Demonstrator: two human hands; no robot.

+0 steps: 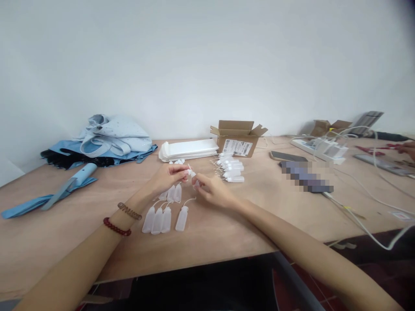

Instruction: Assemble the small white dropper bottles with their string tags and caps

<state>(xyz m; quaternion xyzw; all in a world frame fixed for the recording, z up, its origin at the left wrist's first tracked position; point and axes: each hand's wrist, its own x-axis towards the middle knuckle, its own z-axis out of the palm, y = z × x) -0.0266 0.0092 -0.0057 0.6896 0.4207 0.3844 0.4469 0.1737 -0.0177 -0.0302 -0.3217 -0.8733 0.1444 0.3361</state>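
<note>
My left hand (170,176) and my right hand (212,190) meet over the middle of the wooden table (65,233). Both pinch a small white dropper bottle (192,174) between their fingertips. Just below the hands, several translucent squeeze bottles (158,219) with thin nozzles lie in a row, one more bottle (182,218) a little to their right. Beyond my right hand lies a group of capped white bottles (231,168). My left wrist wears two bead bracelets.
An open cardboard box (238,137) and a stack of white flat bags (188,149) sit at the back. Blue cloth and a bag (106,140) lie far left. Phones, a power strip (319,147) and cables cover the right side, where another person's hand (409,149) shows.
</note>
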